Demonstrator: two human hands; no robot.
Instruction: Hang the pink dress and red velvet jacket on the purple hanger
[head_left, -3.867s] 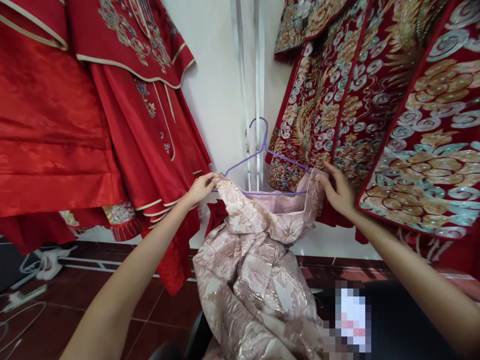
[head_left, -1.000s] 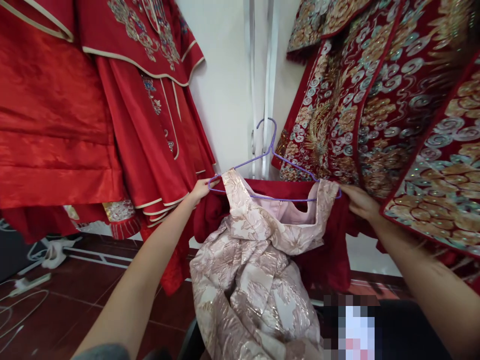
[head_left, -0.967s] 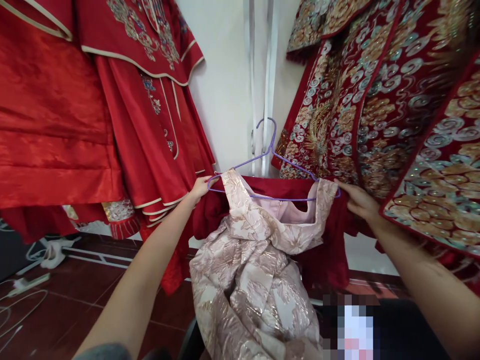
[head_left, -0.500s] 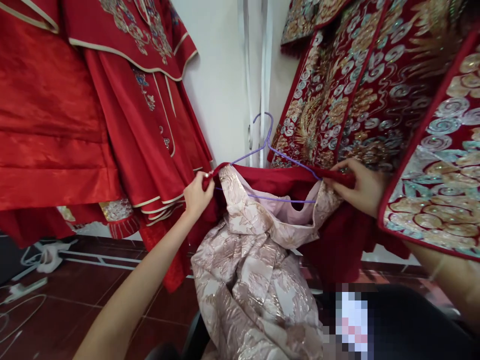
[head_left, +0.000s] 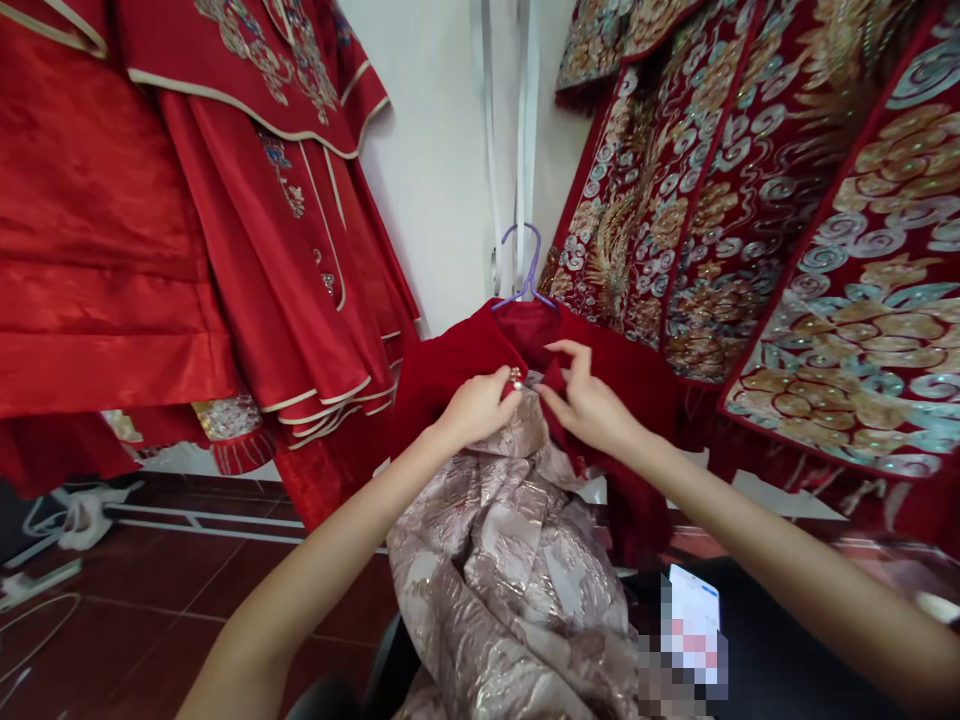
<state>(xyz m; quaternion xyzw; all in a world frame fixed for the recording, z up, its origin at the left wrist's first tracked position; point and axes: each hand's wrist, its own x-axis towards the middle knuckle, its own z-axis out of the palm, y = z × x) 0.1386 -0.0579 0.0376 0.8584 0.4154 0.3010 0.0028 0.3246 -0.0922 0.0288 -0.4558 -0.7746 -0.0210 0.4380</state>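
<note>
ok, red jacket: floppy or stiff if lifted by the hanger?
Probably floppy: the red jacket droops at both shoulders from the hanger. Likely not very slippery, since its surface looks matte. The bead by the left hand may snag the dress showing right behind.

Jacket (head_left: 457,355) is showing solid deep red; clasp (head_left: 517,380) is glinting gold and white. Dress (head_left: 517,550) is wearing pale pink-and-cream floral with metallic streaks. Hanger (head_left: 533,266) is reading purple. Right robe (head_left: 697,200) is displaying gold flowers and silver-blue swirls on dark red. Left coat (head_left: 225,80) is showing red, cream piping, silvery embroidery. Skirt (head_left: 97,220) is running brighter red. Wall (head_left: 435,150) is reading white, floor (head_left: 165,585) red-brown.
</note>
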